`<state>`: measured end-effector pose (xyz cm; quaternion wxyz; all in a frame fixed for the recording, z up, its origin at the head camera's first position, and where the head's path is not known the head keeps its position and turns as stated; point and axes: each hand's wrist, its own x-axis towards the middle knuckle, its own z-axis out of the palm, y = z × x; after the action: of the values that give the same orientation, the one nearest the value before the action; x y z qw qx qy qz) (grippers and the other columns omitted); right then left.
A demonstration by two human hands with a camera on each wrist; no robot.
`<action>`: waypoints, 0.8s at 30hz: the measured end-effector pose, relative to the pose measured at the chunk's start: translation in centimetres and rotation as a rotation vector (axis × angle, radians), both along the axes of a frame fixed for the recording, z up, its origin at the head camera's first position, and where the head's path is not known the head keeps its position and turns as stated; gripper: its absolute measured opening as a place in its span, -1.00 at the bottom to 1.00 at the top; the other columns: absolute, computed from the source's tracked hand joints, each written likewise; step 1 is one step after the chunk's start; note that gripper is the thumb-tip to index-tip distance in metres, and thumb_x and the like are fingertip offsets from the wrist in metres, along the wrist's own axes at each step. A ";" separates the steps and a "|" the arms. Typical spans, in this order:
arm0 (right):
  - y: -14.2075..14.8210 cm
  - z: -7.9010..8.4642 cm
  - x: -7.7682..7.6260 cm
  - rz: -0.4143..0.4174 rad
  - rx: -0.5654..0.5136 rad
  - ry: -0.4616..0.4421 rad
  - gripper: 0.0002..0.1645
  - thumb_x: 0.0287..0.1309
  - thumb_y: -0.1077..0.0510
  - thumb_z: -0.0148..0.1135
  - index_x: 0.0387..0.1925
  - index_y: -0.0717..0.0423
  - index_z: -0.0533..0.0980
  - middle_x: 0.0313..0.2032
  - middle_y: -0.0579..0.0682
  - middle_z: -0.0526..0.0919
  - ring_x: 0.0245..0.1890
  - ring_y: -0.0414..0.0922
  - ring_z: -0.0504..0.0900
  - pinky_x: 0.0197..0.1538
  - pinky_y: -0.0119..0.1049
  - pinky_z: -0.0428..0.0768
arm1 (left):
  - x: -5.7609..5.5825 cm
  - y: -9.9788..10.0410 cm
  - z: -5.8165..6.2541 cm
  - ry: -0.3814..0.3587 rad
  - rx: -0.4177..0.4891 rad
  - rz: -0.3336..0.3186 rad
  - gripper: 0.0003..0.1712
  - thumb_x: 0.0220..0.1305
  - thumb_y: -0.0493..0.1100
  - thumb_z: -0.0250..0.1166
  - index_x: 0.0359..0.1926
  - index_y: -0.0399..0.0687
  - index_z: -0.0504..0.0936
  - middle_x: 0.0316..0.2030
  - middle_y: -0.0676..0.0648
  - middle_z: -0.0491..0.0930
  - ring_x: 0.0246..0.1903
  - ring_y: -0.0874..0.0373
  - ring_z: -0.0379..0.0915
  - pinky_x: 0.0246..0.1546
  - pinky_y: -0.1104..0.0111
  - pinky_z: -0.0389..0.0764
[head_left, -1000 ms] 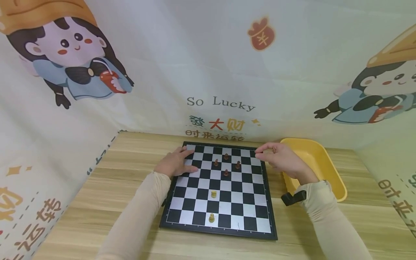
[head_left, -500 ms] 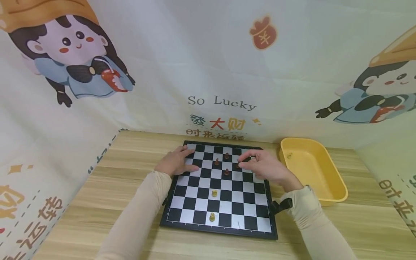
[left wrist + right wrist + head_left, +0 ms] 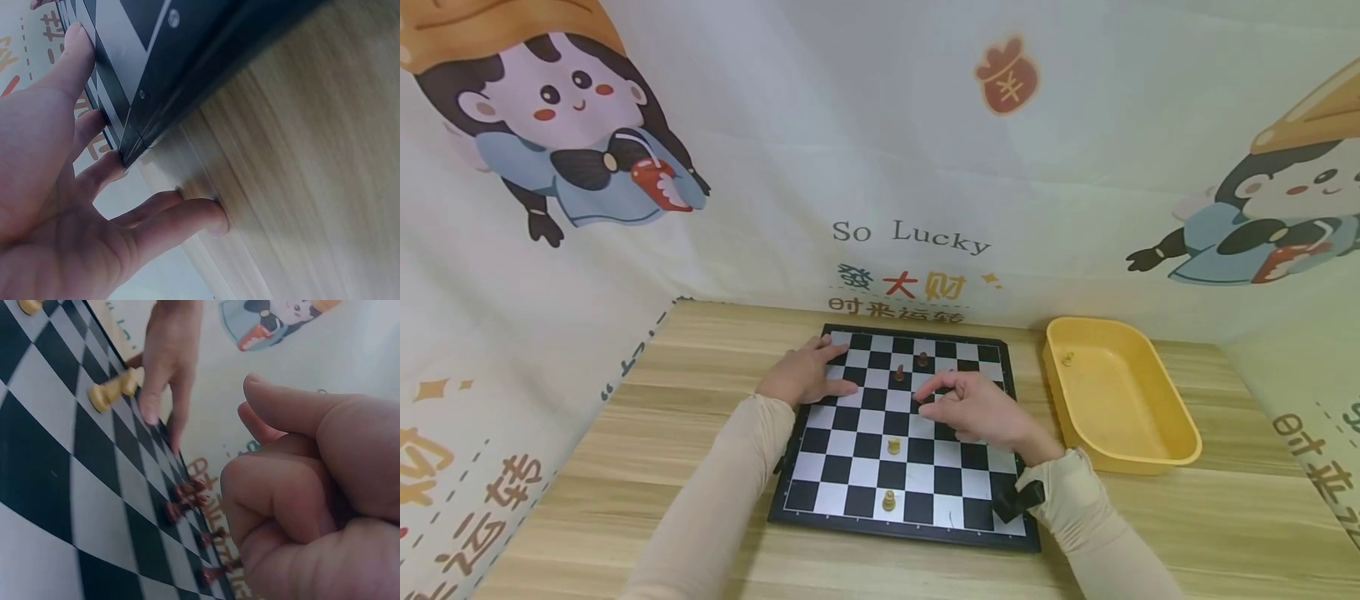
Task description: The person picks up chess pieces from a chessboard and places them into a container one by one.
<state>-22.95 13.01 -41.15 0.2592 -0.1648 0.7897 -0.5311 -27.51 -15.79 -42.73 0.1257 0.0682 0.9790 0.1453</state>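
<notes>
A black-and-white chessboard (image 3: 880, 425) lies on the table, and my left hand (image 3: 805, 372) rests at its left edge. In the left wrist view the thumb (image 3: 76, 56) lies on the board's top, with other fingers beyond its rim. My right hand (image 3: 977, 408) is over the board's right side, forefinger and thumb apart, other fingers curled, nothing seen between them. Brown-red chess pieces (image 3: 899, 373) stand near the far side; the hand covers some of them in the head view. Two yellow chess pieces stand nearer, one (image 3: 893, 447) mid-board and one (image 3: 889, 500) on the front row.
A yellow plastic bin (image 3: 1176, 417) stands right of the board, with a small yellow chess piece (image 3: 1067, 358) inside. Wood-grain table (image 3: 700, 367) surrounds the board. A printed cloth (image 3: 775, 150) hangs behind.
My right hand has moved left and nearer from beside the bin, passing a brown-red piece, to over the board. The left hand stays on the board's edge.
</notes>
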 end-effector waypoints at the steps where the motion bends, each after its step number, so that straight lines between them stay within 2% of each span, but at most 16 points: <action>1: -0.2 -0.1 0.1 0.002 0.004 -0.008 -0.58 0.32 0.07 0.35 0.14 0.14 0.56 -0.75 -0.20 0.23 -0.82 -0.22 0.11 -0.67 -0.42 0.17 | 0.0 0.0 0.0 0.002 -0.001 -0.001 -0.03 0.26 0.32 0.34 0.57 0.14 0.23 0.62 -0.17 0.02 0.51 -0.42 0.08 0.49 -0.21 0.23; 4: -0.7 -0.7 0.4 0.007 0.028 0.000 -0.58 0.30 0.05 0.36 0.13 0.09 0.58 -0.76 -0.20 0.24 -0.81 -0.22 0.14 -0.65 -0.41 0.20 | -0.1 0.0 0.0 0.000 -0.008 -0.003 -0.03 0.26 0.34 0.34 0.57 0.14 0.23 0.62 -0.17 0.02 0.51 -0.43 0.08 0.49 -0.21 0.23; 7: -1.1 -1.4 0.5 0.021 0.006 -0.008 -0.59 0.30 0.07 0.36 0.12 0.10 0.58 -0.76 -0.20 0.25 -0.81 -0.22 0.16 -0.64 -0.41 0.22 | -0.2 0.0 0.0 0.000 -0.009 -0.005 -0.03 0.26 0.34 0.34 0.57 0.13 0.23 0.62 -0.18 0.02 0.51 -0.42 0.08 0.49 -0.21 0.23; 15: -2.0 -2.6 1.0 0.045 -0.074 -0.107 -0.57 0.31 0.09 0.35 0.15 0.13 0.54 -0.77 -0.21 0.27 -0.84 -0.25 0.13 -0.70 -0.43 0.18 | 0.0 0.1 0.1 0.006 -0.006 -0.007 -0.03 0.26 0.33 0.34 0.57 0.14 0.24 0.62 -0.17 0.03 0.51 -0.40 0.09 0.49 -0.20 0.24; 24: -2.4 -3.4 1.0 0.037 -0.040 -0.128 -0.60 0.27 0.06 0.40 0.10 0.04 0.58 -0.76 -0.21 0.27 -0.85 -0.27 0.12 -0.70 -0.45 0.18 | -0.2 0.0 0.0 -0.006 -0.011 -0.002 -0.02 0.25 0.35 0.34 0.57 0.16 0.23 0.62 -0.17 0.03 0.52 -0.38 0.09 0.49 -0.18 0.25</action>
<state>-21.92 10.64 -44.52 0.3154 -0.1501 0.7576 -0.5514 -27.73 -15.79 -42.71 0.1291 0.0682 0.9794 0.1398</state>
